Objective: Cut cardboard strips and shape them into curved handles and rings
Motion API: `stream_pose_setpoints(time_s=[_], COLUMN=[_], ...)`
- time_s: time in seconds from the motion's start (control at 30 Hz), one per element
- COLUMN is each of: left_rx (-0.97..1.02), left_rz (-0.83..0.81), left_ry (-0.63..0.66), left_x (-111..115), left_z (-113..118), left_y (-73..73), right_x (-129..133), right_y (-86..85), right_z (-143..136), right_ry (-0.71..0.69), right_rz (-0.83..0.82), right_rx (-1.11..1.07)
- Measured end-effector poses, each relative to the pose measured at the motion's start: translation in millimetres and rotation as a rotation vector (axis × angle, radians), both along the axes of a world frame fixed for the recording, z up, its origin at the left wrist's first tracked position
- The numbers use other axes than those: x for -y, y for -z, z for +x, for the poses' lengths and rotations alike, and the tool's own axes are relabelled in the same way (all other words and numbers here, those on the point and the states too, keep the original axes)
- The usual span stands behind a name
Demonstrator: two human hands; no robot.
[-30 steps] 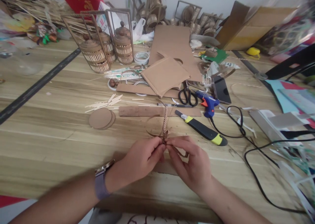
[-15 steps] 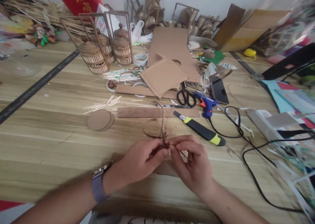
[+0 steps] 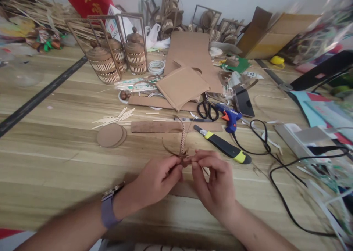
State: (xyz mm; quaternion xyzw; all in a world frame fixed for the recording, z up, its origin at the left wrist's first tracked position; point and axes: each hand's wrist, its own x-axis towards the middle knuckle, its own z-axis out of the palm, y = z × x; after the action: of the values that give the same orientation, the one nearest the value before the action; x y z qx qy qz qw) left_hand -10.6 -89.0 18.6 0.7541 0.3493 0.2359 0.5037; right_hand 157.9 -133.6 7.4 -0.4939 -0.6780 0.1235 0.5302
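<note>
A narrow braided strip (image 3: 183, 135) of brown material runs away from my hands, its far end lying over a flat cardboard strip (image 3: 154, 126). My left hand (image 3: 160, 175), with a watch on the wrist, pinches the near end of the braid between thumb and fingers. Facing it, my right hand (image 3: 213, 174) pinches a brown strand at the braid's near end. Loose thin strands stick out to the left and right of the braid. Part of the near end is hidden by my fingers.
Beyond my hands lie a utility knife (image 3: 226, 146), black-handled scissors (image 3: 207, 110) and a blue glue gun (image 3: 230, 118) with its cord. To the left are cardboard discs (image 3: 109, 135) and thin sticks (image 3: 116, 118). Small lantern-like models (image 3: 103, 61) stand farther back.
My hands have moved slightly apart, and a brown strand now shows stretched between their fingertips. The view has shifted a little.
</note>
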Motion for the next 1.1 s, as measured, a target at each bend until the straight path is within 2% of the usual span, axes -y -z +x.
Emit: stream_pose_setpoints(time_s=[0.13, 0.27, 0.43, 0.67, 0.8, 0.97, 1.1], left_rx=[-0.056, -0.093, -0.087, -0.063, -0.033, 0.056, 0.064], left_rz=[0.016, 0.037, -0.034, 0.05, 0.151, 0.245, 0.237], left_ry=[-0.006, -0.003, -0.053, -0.157, -0.253, -0.359, -0.41], left_x=[-0.8, -2.2, -3.2, -6.4, -14.1, -23.1, -26.0], left_z=[-0.5, -0.6, -2.1, -6.3, -11.3, -15.4, -15.8], left_y=[-3.2, -2.6, 2.9, -1.1, -4.6, -4.6, -4.0], right_x=[-3.7, -13.2, -27.8, -32.7, -30.0, -27.8, -27.9], right_y=[-1.9, -7.8, -10.7, -8.3, -7.6, -4.8, -3.0], right_z=[-1.5, 7.1, 27.6, 23.6, 19.5, 21.1, 21.3], right_ry=[0.029, 0.137, 0.233, 0.172, 0.069, 0.069, 0.044], right_rz=[-0.149, -0.288, -0.244, -0.33, -0.404, -0.416, -0.44], right_rx=[-0.259, -0.436, -0.613, -0.837, -0.854, -0.763, -0.698])
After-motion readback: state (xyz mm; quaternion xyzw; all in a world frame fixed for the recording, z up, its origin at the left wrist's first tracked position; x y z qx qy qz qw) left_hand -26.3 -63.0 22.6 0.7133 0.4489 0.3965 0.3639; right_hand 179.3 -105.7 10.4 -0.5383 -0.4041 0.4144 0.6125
